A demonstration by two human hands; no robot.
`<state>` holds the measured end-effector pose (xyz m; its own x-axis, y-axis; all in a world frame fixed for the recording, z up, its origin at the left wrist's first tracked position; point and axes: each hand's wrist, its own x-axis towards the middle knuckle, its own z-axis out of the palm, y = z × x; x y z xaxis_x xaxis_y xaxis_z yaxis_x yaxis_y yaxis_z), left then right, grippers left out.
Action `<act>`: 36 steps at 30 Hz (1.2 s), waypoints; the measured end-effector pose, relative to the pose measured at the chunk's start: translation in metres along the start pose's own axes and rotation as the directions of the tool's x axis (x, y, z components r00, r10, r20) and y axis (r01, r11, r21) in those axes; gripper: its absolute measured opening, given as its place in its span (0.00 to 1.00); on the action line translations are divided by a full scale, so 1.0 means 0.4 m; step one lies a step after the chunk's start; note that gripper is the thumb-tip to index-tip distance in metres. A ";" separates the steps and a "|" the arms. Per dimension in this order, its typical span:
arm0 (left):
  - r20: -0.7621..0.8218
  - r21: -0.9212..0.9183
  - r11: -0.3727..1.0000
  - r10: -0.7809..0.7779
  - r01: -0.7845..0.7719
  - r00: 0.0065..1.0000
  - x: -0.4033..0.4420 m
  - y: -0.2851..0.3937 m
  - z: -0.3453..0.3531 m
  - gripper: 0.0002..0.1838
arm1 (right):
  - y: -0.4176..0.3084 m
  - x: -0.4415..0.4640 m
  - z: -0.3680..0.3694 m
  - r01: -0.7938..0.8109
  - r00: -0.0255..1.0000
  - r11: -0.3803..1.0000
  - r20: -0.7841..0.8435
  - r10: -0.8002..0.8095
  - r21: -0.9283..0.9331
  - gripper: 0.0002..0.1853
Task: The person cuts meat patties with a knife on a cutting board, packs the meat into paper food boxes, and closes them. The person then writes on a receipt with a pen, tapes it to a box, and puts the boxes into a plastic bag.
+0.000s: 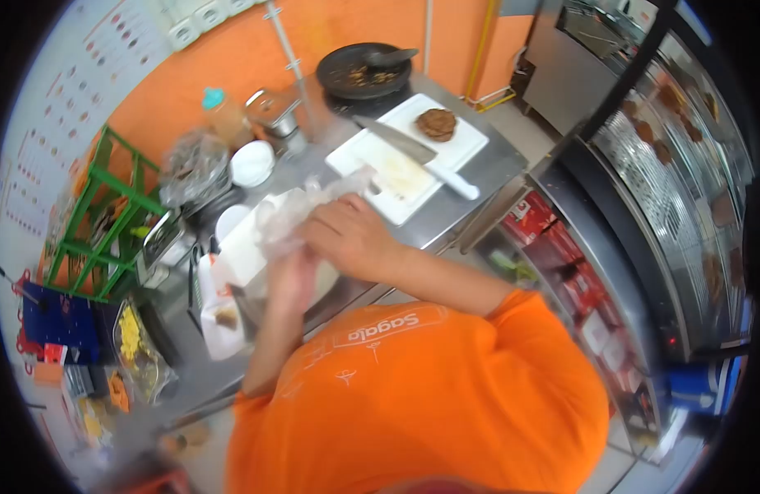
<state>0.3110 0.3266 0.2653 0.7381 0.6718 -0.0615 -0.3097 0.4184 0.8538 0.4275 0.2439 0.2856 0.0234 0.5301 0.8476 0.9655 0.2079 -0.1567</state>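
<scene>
A crumpled clear plastic bag is bunched up in front of my body, over the steel counter. My right hand is closed with bent fingers on the bag's gathered upper part. Just below it, my left hand grips the bag too, its fingers partly covered by my right hand and blurred. The bag's contents cannot be made out. Beyond my hands lies a white cutting board. On the board are a large white-handled knife and a round brown patty.
A black pan with a dark utensil sits at the back. Left of my hands are a white bowl, a metal container, a teal-capped bottle and a green rack. A glass display case stands right.
</scene>
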 end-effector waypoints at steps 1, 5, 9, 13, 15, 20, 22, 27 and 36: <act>0.026 -0.001 1.000 -0.002 0.002 1.000 0.036 -0.076 -0.001 0.13 | 0.024 -0.026 -0.043 -0.002 1.000 1.000 -0.007 0.002 -0.025 0.10; 0.277 -0.426 0.849 -0.208 0.313 0.938 0.117 -0.226 0.161 0.18 | 0.127 -0.136 -0.214 -0.096 0.983 0.993 0.151 0.106 -0.070 0.08; 0.265 -0.407 0.902 -0.031 0.141 0.964 0.153 -0.282 0.383 0.29 | 0.211 -0.266 -0.349 -0.218 0.937 0.960 0.238 0.257 -0.176 0.07; 0.447 -0.510 0.774 -0.134 0.375 0.885 0.136 -0.377 0.526 0.34 | 0.253 -0.307 -0.494 -0.262 0.938 0.959 0.208 0.279 -0.105 0.07; 0.504 -0.486 0.790 -0.096 0.373 0.858 0.130 -0.420 0.580 0.36 | 0.274 -0.319 -0.546 -0.208 0.948 0.973 0.226 0.226 -0.103 0.07; 0.359 -0.226 0.942 -0.155 0.247 0.920 0.183 -0.485 0.650 0.43 | 0.289 -0.382 -0.566 -0.278 0.909 0.950 0.282 0.308 -0.142 0.06; 0.428 -0.232 0.912 -0.218 0.340 0.877 0.224 -0.507 0.629 0.44 | 0.287 -0.392 -0.569 -0.322 0.914 0.944 0.235 0.331 -0.079 0.06; 0.562 -0.280 0.774 -0.347 0.568 0.751 0.207 -0.477 0.695 0.47 | 0.290 -0.415 -0.605 -0.383 0.908 0.922 0.158 0.387 -0.058 0.05; 0.624 0.169 0.868 -0.462 0.468 0.630 0.225 -0.510 0.829 0.40 | 0.280 -0.440 -0.659 -0.257 0.888 0.954 0.353 0.296 -0.154 0.08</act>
<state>0.6396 0.0990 0.2570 0.9823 -0.1513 -0.1101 0.1780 0.5738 0.7994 0.6000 -0.0429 0.2526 0.2156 0.8220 0.5270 0.9550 -0.0649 -0.2894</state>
